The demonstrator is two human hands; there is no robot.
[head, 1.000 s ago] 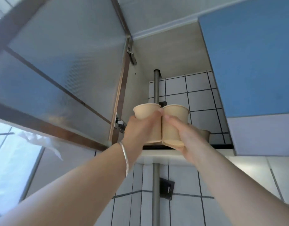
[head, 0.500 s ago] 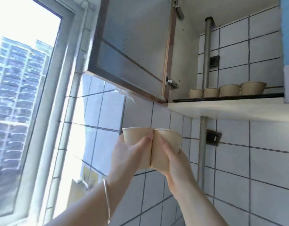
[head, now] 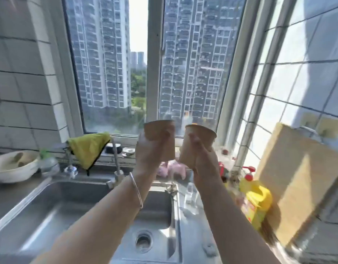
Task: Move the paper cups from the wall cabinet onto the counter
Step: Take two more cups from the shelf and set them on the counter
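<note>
I hold two tan paper cups in the air over the sink, in front of the window. My left hand (head: 150, 151), with a thin bracelet on the wrist, is shut around the left paper cup (head: 160, 130), which stands upright. My right hand (head: 204, 159) grips the right paper cup (head: 199, 138), which tilts slightly to the right. A small gap separates the two cups. The wall cabinet is out of view.
A steel double sink (head: 50, 206) with a tap (head: 116, 168) lies below my arms. A white bowl (head: 13, 165) and a yellow cloth (head: 88, 147) are at the left. A yellow bottle (head: 256, 199), a glass (head: 191, 195) and a wooden cutting board (head: 297, 180) stand on the right counter.
Both hands have come down from the cabinet shelf with a cup each. My view swung from the cabinet down to the sink and window. The cups have drifted slightly apart.
</note>
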